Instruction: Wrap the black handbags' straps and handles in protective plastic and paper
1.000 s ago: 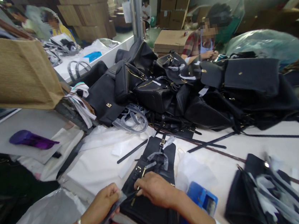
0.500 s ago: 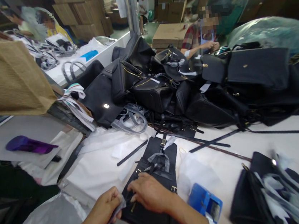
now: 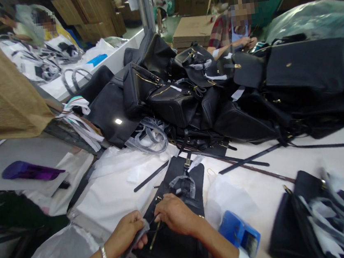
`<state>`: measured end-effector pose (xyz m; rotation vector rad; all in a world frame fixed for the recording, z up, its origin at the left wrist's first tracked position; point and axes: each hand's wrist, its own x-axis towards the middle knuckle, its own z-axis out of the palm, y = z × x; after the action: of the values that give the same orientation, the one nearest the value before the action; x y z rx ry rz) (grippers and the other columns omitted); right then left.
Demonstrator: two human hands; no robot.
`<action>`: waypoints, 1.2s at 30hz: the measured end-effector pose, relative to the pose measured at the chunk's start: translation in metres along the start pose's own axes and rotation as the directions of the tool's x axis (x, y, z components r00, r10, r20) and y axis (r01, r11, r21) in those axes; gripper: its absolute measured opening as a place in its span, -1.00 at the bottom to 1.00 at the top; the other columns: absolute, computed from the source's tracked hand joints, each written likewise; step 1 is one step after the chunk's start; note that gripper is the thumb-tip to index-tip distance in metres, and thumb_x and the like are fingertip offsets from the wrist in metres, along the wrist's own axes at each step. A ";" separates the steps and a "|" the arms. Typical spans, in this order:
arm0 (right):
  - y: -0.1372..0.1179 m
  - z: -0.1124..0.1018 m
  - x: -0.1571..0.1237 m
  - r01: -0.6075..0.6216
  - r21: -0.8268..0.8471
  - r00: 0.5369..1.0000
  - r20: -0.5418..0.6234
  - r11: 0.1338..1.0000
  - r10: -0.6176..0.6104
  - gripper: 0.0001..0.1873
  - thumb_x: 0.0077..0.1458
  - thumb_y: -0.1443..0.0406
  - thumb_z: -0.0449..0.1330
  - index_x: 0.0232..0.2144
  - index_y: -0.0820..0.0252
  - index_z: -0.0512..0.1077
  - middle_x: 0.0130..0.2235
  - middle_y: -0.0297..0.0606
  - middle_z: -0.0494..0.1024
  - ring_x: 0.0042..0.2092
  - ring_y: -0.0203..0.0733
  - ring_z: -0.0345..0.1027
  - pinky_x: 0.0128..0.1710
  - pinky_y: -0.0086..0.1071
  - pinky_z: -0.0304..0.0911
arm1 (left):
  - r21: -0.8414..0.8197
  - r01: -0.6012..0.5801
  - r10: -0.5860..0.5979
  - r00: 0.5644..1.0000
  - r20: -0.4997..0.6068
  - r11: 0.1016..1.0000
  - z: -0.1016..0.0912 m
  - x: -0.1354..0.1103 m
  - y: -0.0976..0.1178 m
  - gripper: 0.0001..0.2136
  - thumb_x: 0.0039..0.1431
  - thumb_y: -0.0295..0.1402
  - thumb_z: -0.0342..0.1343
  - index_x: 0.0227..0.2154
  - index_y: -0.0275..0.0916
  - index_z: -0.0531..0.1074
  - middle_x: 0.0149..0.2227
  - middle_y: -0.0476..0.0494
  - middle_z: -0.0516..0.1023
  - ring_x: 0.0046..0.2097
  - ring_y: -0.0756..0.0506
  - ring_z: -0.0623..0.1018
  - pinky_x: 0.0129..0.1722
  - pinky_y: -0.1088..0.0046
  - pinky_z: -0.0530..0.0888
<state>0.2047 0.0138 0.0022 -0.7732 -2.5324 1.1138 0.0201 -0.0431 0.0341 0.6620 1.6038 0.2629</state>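
A black leather-look bag (image 3: 176, 248) with gold zips and buckles lies flat in front of me, its narrower end pointing away. My left hand (image 3: 132, 231) is closed around a plastic-wrapped strap (image 3: 143, 228) at the bag's left edge. My right hand (image 3: 175, 214) rests over the bag, its fingers pinched on a thin black strap (image 3: 153, 220) that runs towards the left hand. Just beyond the right hand lies a crumpled clear plastic wrap (image 3: 184, 181) on the bag. A gold zip (image 3: 154, 235) shows between my hands.
A heap of black bags (image 3: 175, 99) fills the table's far side. A blue dispenser-like object (image 3: 239, 233) stands right of my forearm, near another black bag (image 3: 290, 223). Loose black straps (image 3: 250, 158) cross the white table. A co-worker (image 3: 226, 36) sits behind the heap.
Both hands have shifted slightly right; the right hand's fingers have drawn together on the thin black strap, and more of the gold zip shows. The camera view has tilted a little.
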 end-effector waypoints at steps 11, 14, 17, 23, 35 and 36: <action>0.010 -0.017 -0.024 -0.261 0.061 0.929 -0.257 0.963 0.268 -0.79 0.19 0.16 0.13 -0.18 0.15 0.36 -0.21 -0.22 0.49 -0.13 -0.13 0.28 -0.10 -0.26 0.11 | -0.013 0.079 -0.079 0.997 0.018 0.997 -0.005 0.036 0.022 -0.89 -0.07 -0.28 -0.03 -0.53 -0.21 0.25 -0.69 -0.04 0.49 -0.70 0.04 0.33 -0.70 0.58 0.16; 0.004 -0.004 -0.031 -0.222 0.105 0.949 -0.205 0.970 0.239 -0.89 0.20 0.22 0.12 -0.25 0.11 0.37 -0.27 -0.32 0.49 -0.17 -0.17 0.28 -0.11 -0.28 0.12 | -0.014 0.105 -0.104 0.993 0.047 0.994 -0.005 0.039 0.029 -0.89 -0.10 -0.30 -0.03 -0.54 -0.22 0.26 -0.68 -0.08 0.51 -0.69 0.02 0.36 -0.70 0.57 0.20; -0.003 0.007 -0.024 -0.267 0.062 0.935 -0.225 0.962 0.274 -0.92 0.22 0.32 0.08 -0.32 0.13 0.37 -0.33 -0.33 0.48 -0.21 -0.19 0.27 -0.07 -0.27 0.11 | 0.003 0.127 -0.127 0.989 0.079 0.992 0.001 0.043 0.035 -0.85 -0.10 -0.26 0.00 -0.53 -0.24 0.29 -0.62 -0.17 0.56 -0.64 -0.03 0.46 -0.66 0.54 0.28; -0.001 0.005 -0.011 -0.172 -0.161 0.964 -0.230 0.972 0.132 -0.94 0.21 0.32 0.10 -0.29 0.18 0.37 -0.31 -0.28 0.47 -0.16 -0.16 0.26 0.17 -0.15 -0.06 | 0.029 0.105 -0.108 0.985 0.131 0.994 0.006 0.047 0.044 -0.79 -0.10 -0.24 0.01 -0.56 -0.31 0.38 -0.64 -0.17 0.54 -0.64 -0.02 0.46 -0.67 0.57 0.28; 0.011 0.008 -0.019 -0.223 -0.100 0.948 -0.255 0.970 0.192 -0.90 0.23 0.35 0.04 -0.30 0.18 0.36 -0.34 -0.27 0.45 -0.20 -0.16 0.26 0.02 -0.18 0.10 | 0.004 0.230 -0.227 0.955 0.193 0.973 -0.002 0.043 0.042 -0.82 -0.14 -0.29 -0.02 -0.58 -0.31 0.38 -0.65 -0.21 0.53 -0.69 0.00 0.39 -0.71 0.57 0.23; 0.006 0.009 -0.016 -0.184 -0.140 0.960 -0.239 0.973 0.148 -0.90 0.24 0.34 0.04 -0.30 0.19 0.35 -0.34 -0.25 0.44 -0.21 -0.15 0.25 -0.04 -0.20 0.14 | 0.020 0.245 -0.244 0.948 0.205 0.969 0.000 0.041 0.042 -0.82 -0.15 -0.30 -0.01 -0.58 -0.32 0.39 -0.66 -0.20 0.52 -0.69 0.00 0.38 -0.72 0.57 0.22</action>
<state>0.2162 0.0028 -0.0091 -1.1071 -2.4185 0.8184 0.0302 0.0139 0.0222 0.4633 1.4665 0.0146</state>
